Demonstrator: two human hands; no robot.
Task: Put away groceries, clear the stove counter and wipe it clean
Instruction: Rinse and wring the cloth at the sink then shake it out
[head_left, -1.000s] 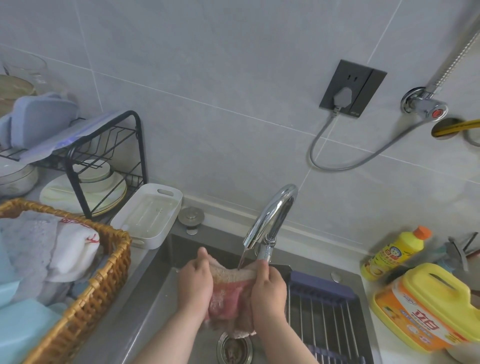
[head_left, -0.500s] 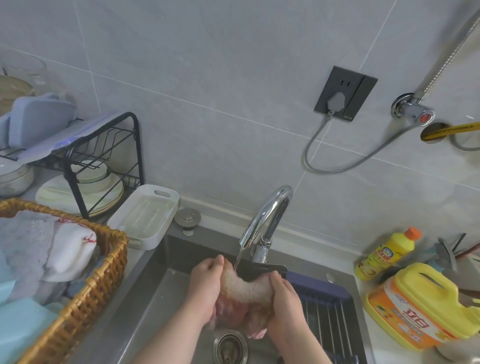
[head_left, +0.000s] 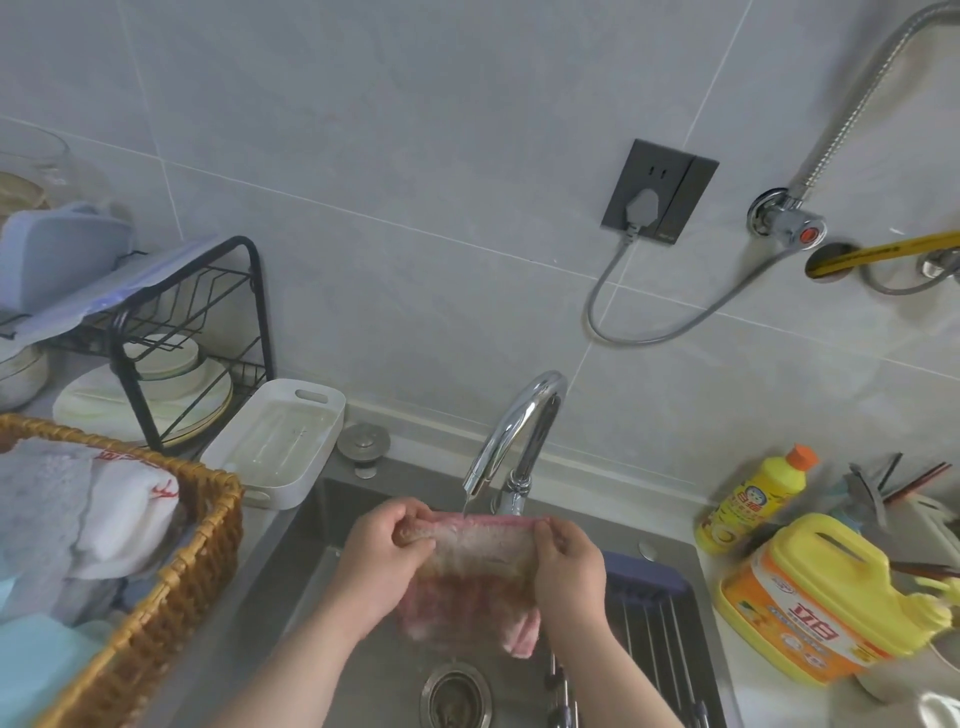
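Left hand (head_left: 387, 551) and right hand (head_left: 569, 564) each pinch a corner of the cloth (head_left: 467, 577), spreading it flat. That likely lets the faucet (head_left: 519, 426) at twelve o'clock wet it evenly.

On the big yellow jug (head_left: 831, 597) at my right I read 立白 in red, the small yellow bottle (head_left: 753, 499) behind it seems to say 白猫, and the red print on the white cloth (head_left: 130, 499) is unreadable
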